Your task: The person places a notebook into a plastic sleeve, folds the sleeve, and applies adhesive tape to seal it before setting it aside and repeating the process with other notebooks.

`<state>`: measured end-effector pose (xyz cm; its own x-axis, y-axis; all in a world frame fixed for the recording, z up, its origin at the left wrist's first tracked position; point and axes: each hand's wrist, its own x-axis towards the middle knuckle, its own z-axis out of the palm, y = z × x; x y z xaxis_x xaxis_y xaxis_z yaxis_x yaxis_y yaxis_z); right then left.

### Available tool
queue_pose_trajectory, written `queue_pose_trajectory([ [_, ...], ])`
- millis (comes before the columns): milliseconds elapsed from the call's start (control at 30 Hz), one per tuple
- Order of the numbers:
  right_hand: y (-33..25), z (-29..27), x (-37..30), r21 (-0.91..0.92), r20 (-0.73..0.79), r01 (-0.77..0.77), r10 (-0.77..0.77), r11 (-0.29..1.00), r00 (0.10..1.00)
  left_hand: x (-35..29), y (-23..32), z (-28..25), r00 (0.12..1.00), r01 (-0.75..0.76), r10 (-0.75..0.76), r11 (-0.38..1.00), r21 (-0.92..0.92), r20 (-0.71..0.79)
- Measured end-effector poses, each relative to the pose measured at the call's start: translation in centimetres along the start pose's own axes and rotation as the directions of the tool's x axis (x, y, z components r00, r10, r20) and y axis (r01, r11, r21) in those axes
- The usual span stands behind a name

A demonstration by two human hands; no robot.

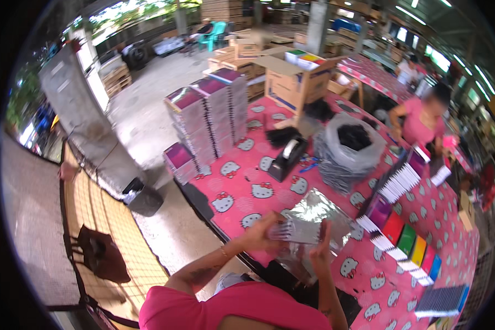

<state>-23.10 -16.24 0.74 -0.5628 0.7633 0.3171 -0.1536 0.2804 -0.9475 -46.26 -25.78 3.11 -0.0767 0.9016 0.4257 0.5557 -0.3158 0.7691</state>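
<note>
Over the near edge of the table I hold a small stack of spiral notebooks (302, 232) between both hands. My left hand (267, 230) is closed round its left end, slightly blurred. At the right end my right hand (320, 247) presses against the stack, its fingers pointing up. Shiny clear plastic film (319, 204) lies just beyond and below the notebooks; whether it wraps them I cannot tell. A black tape dispenser (287, 159) stands on the table past my hands.
Wrapped notebooks (209, 118) form tall piles at the table's far left. A clear bag (346, 143) of dark material sits mid-table. Rows of coloured notebooks (393, 228) line the right, with a co-worker (423, 118) beyond. A cardboard box (285, 85) stands at the back.
</note>
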Motion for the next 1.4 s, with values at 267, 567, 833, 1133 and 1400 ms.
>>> queue_pose_trajectory([
  [267,2.3,5.3,-0.4,0.135,-0.069,-0.301,0.312,0.944,0.948,-7.9,-8.7,-22.6,0.288,0.259,-0.371,0.918,-0.301,-0.883],
  [567,5.6,2.4,-3.0,0.037,-0.123,-0.204,0.207,0.978,0.971,-5.8,-19.3,-31.9,0.173,0.849,-0.576,0.498,-0.175,-0.799],
  [833,3.7,-10.9,-7.6,-0.303,-0.340,-0.281,0.173,0.911,0.924,-8.8,-16.9,-36.1,0.206,0.899,-0.454,0.438,-0.016,-0.867],
  [1133,-2.5,-45.4,-15.5,-0.678,-0.679,-0.734,-0.351,-0.037,0.645,15.1,6.2,14.7,0.927,0.252,-0.163,0.938,0.240,-0.337],
  [1400,-5.1,-50.4,-22.1,-0.771,-0.554,-0.636,-0.472,-0.019,0.686,19.3,20.8,55.4,0.751,-0.635,0.576,0.765,0.113,0.323],
])
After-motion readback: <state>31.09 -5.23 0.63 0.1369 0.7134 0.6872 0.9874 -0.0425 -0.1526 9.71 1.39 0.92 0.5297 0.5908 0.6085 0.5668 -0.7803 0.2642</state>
